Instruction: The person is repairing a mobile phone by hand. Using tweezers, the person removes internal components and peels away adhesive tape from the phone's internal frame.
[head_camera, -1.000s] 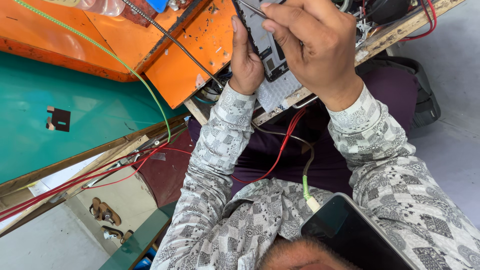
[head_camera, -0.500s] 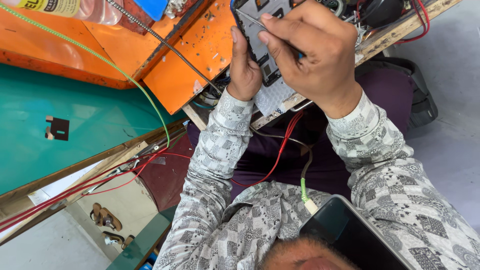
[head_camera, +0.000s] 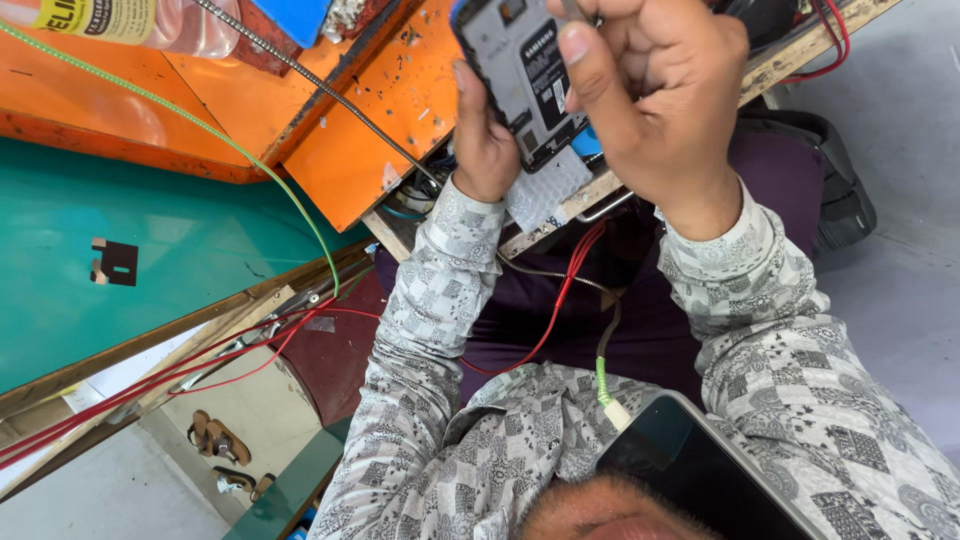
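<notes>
Opened phone (head_camera: 520, 80) nearer now, left hand (head_camera: 487, 150) clamped round it (right hand (head_camera: 655, 95) fisted on thin tool (head_camera: 572, 10)).

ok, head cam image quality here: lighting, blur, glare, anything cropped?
Head view: even daylight, soft shadows only. Right hand is close to the lens, large, cut by the top edge. Phone in the left hand is fairly sharp. Dark slab at the bottom is near and soft. Mild sheen on the green top. Wide-angle skew, tilted horizon.
</notes>
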